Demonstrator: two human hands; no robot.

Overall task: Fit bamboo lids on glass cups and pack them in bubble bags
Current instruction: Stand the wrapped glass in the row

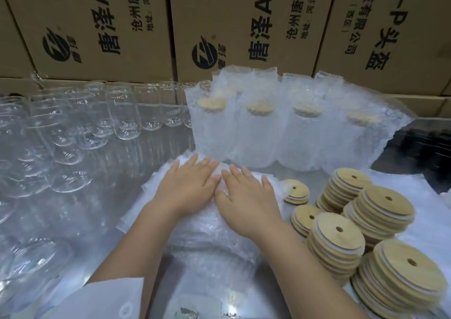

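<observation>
One head-worn wide-angle view, looking forward and down, close over the table (146,152), cardboard boxes (97,25) across the top

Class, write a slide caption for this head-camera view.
Left hand and right hand press flat on bubble bags between glass cups and stacked bamboo lids.

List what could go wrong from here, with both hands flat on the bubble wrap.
1. The right hand rests close to the uneven bamboo lid stacks; a nudge might topple them.
2. The left hand lies near the crowded bare glass cups; a sweep outward could knock them together.
3. Pressing the bubble bags hard may pop bubbles.
</observation>
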